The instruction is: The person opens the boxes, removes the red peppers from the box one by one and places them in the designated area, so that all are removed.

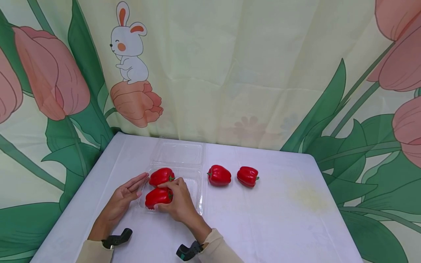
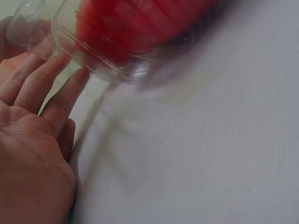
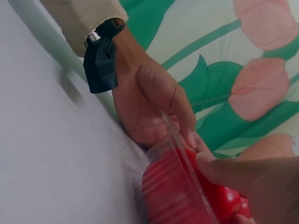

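A clear plastic clamshell container (image 1: 195, 184) lies on the table with its lid (image 1: 179, 153) folded back away from me. Two red bell peppers are in its left part: a far pepper (image 1: 160, 176) and a near pepper (image 1: 157, 198). My right hand (image 1: 180, 202) grips the near pepper, thumb on the near side and fingers over the far side. At the container's left wall, my left hand (image 1: 121, 201) has its fingers extended. The left wrist view shows those fingertips (image 2: 81, 74) against the clear plastic. In the right wrist view, the near pepper (image 3: 217, 198) shows under my right thumb.
Two more red bell peppers, one (image 1: 219, 175) and another (image 1: 248, 177), lie on the table right of the container. A white cloth covers the table (image 1: 279, 219). Behind it hangs a curtain (image 1: 210, 73) printed with tulips and a rabbit.
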Motion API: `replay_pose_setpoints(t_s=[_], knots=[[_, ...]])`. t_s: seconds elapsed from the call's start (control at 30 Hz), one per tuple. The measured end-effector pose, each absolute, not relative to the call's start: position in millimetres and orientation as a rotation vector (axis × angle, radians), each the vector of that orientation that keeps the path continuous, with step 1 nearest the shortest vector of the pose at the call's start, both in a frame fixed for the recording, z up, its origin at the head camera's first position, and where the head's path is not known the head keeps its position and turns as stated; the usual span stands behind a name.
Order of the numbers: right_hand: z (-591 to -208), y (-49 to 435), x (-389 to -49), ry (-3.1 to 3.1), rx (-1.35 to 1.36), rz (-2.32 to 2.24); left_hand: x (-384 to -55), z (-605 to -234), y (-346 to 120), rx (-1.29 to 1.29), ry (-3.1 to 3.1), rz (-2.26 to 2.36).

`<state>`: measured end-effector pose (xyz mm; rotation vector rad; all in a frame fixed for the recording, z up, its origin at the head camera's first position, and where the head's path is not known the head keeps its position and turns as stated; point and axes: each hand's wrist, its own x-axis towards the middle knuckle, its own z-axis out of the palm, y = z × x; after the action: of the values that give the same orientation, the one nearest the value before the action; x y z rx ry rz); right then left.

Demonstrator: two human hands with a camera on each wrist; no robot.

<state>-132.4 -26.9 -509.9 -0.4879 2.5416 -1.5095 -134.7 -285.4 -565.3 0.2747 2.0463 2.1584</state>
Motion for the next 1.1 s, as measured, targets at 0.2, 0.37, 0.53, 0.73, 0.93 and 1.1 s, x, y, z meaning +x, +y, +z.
replay_pose_setpoints(t_s=[0.2, 0.37, 0.53, 0.73, 0.93, 1.1], knots=[[-508.1, -29.1, -133.7, 2.550, -0.479, -1.501, -135.3, -565.1, -285.3, 0.260, 2.069, 2.140], [-508.5, -29.7, -134.3, 2.532, -0.475, -1.519, -134.2, -565.3, -284.8, 0.247, 2.070, 2.143], [-509.1, -29.1, -133.9, 2.520, -0.454, -1.538, -132.9, -565.9, -284.3, 0.242, 2.083, 2.139], [-508.1, -28.3, -133.2, 2.508, -0.457, -1.570, -132.4, -565.4, -283.9, 0.223, 2.080, 2.137], [-505.7, -26.5, -131.8, 2.501, -0.458, -1.593, -132.0, -564.9, -283.5, 0.230, 2.083, 2.138], [-502.4, -24.4, -130.5, 2.500, -0.448, -1.608, -132.0, -564.5, -283.9, 0.242, 2.091, 2.137]])
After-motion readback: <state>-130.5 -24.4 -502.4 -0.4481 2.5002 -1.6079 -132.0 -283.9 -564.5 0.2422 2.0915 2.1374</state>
